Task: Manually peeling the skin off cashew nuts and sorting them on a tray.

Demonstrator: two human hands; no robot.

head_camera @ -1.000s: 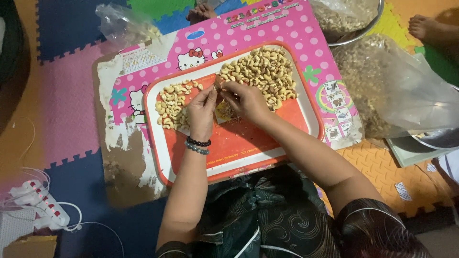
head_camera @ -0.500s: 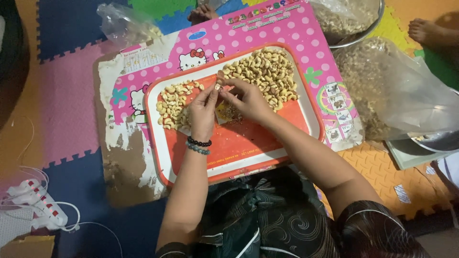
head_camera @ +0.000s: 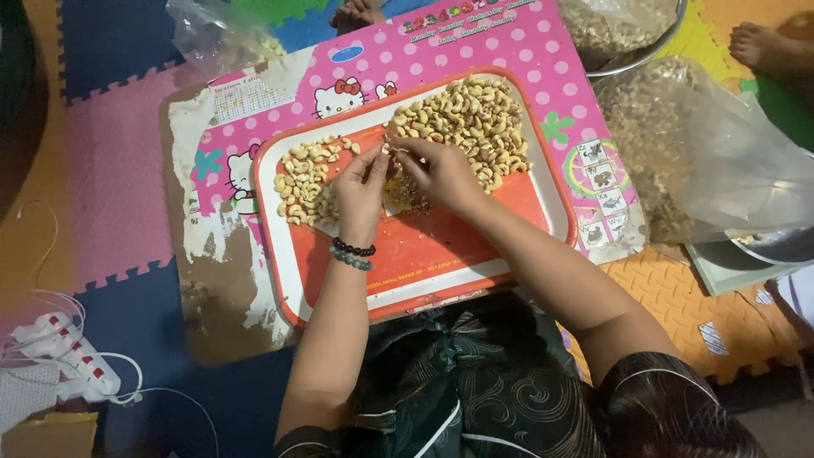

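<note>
- Your left hand (head_camera: 360, 191) and right hand (head_camera: 437, 174) meet over the middle of the orange tray (head_camera: 424, 254), fingertips all but touching.
- Between them you hold one cashew (head_camera: 388, 148), just above the tray's upper middle; the fingers of both hands are pinched together on it.
- The big pile (head_camera: 462, 119) of cashews lies in the tray's far right corner, touching your right hand's knuckles.
- The small pile (head_camera: 305, 178) lies at the tray's left side, just beside your left thumb.
- Under your hands a patch of brown scraps (head_camera: 398, 197) sits on the tray floor, between the two piles.
- Two bead bracelets (head_camera: 351, 254), one dark and one grey-green, ring your left wrist.
- The tray rests on a pink dotted board (head_camera: 509, 51) with a worn, peeling left edge; the board lies on the foam mat floor (head_camera: 110, 170).
- To the right of the board, a clear bag (head_camera: 678, 153) full of nuts lies near a metal bowl (head_camera: 627, 34) that also holds nuts.
- A second, mostly slack bag (head_camera: 216, 34) lies at the board's far left corner.
- Another person's bare foot (head_camera: 755, 42) shows at the top right, well apart from your hands.
- A white power strip (head_camera: 72, 360) with its cables lies on the floor at the lower left.
</note>
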